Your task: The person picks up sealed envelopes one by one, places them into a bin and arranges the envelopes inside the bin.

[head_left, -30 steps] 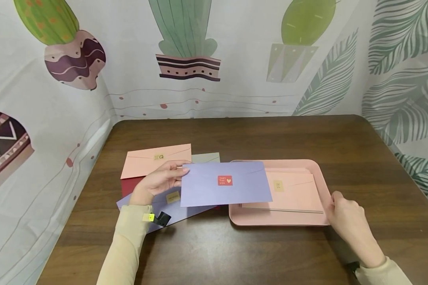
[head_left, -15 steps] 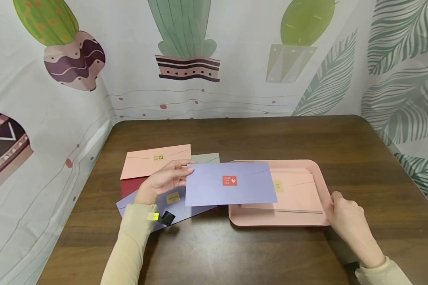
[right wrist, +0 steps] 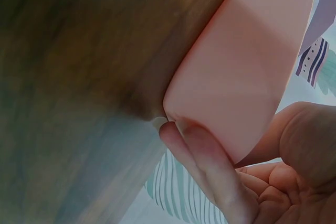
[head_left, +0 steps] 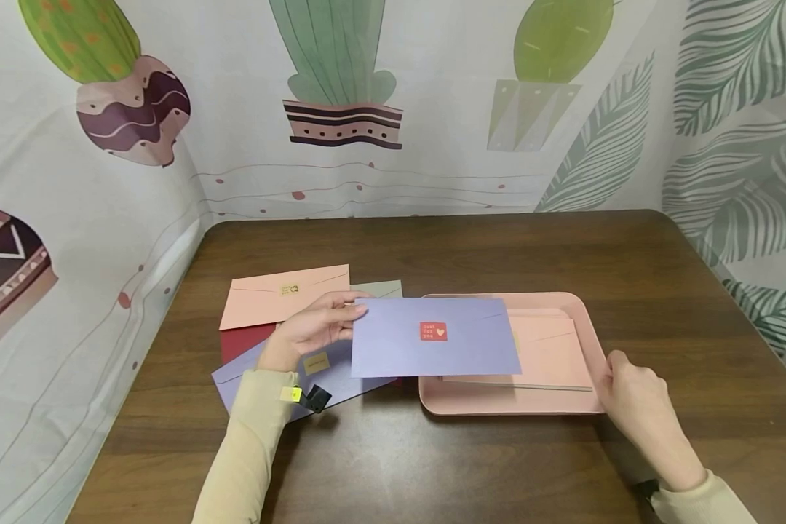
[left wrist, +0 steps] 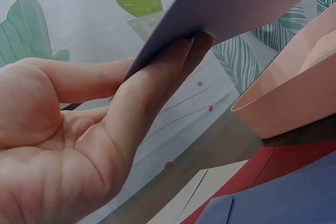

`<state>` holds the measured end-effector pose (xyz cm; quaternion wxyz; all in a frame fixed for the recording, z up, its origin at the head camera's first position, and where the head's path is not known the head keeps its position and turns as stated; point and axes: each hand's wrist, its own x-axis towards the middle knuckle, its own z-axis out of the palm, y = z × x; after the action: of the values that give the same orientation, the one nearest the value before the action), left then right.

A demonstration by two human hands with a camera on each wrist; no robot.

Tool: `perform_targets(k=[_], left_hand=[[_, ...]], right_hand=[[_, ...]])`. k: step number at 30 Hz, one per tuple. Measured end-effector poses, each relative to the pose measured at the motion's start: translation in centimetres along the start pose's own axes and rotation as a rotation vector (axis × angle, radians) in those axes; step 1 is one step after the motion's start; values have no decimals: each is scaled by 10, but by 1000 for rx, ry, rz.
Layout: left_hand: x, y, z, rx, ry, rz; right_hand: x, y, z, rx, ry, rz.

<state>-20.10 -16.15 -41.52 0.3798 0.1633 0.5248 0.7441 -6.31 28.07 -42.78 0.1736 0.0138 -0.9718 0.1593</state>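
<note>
My left hand pinches a lavender envelope by its left end, thumb on top and fingers beneath. A red "just for you" sticker sits in the envelope's middle. In the left wrist view the envelope is raised above the table, with fingers under it. Its right part overlaps a pink tray in the head view. Inside the tray lie stacked envelopes, a pink one uppermost. My right hand grips the tray's right end; the right wrist view shows fingers against the tray's outer wall.
Left of the tray, several envelopes overlap on the brown table: a pink one, a dark red one, a grey-green one and another lavender one. A cactus-print cloth hangs behind the table.
My left hand has carried the lavender envelope to the right, further over the tray, covering the sticker on the pink envelope there. My right hand and the tray have stayed put.
</note>
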Motion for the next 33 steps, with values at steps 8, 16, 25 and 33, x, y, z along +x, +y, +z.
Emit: perform_targets(k=[8, 16, 25, 33], left_hand=[[4, 0, 2, -15, 12, -15], [6, 1, 5, -8, 21, -11], [12, -1, 11, -3, 4, -12], [19, -1, 18, -10, 6, -18]], right_hand=[[1, 1, 1, 1, 12, -11], [1, 1, 1, 1, 23, -14], [0, 1, 3, 7, 31, -10], [-1, 2, 3, 2, 25, -8]])
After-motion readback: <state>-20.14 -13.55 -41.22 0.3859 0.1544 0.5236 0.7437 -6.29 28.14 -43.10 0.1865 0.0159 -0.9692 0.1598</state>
